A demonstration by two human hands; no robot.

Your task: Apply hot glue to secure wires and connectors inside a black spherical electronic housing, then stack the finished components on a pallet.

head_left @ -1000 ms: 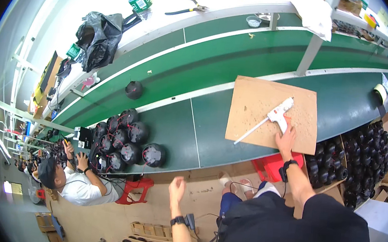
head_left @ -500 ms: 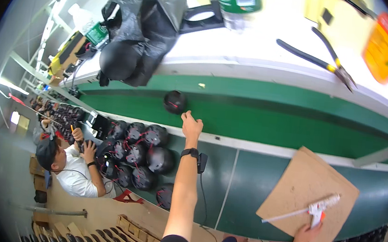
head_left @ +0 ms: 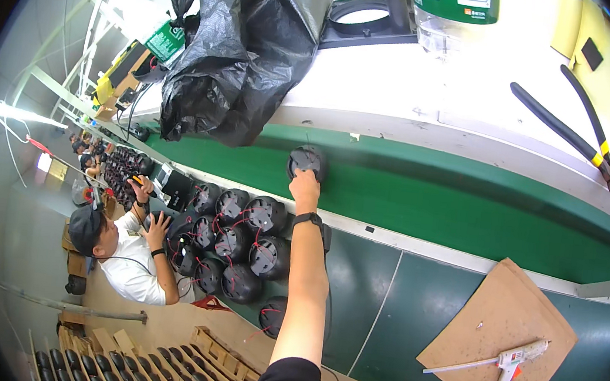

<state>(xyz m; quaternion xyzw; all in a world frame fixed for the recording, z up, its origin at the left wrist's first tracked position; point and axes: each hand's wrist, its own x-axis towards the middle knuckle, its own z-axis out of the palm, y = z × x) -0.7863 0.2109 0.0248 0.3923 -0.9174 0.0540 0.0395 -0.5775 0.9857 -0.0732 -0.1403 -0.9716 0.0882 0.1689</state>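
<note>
On cardboard, a slanted glue gun points right.

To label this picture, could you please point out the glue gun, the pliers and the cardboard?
Glue gun (head_left: 512, 358), head view: white body.
Pliers (head_left: 565, 132), head view: one black handle.
Cardboard (head_left: 505, 304), head view: bare upper part.

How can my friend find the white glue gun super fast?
Look for the dark green work surface, then the tan cardboard toward its right. On it is the white glue gun, thin stick pointing left. Unlike the round black parts farther left, it is white with some orange.
</note>
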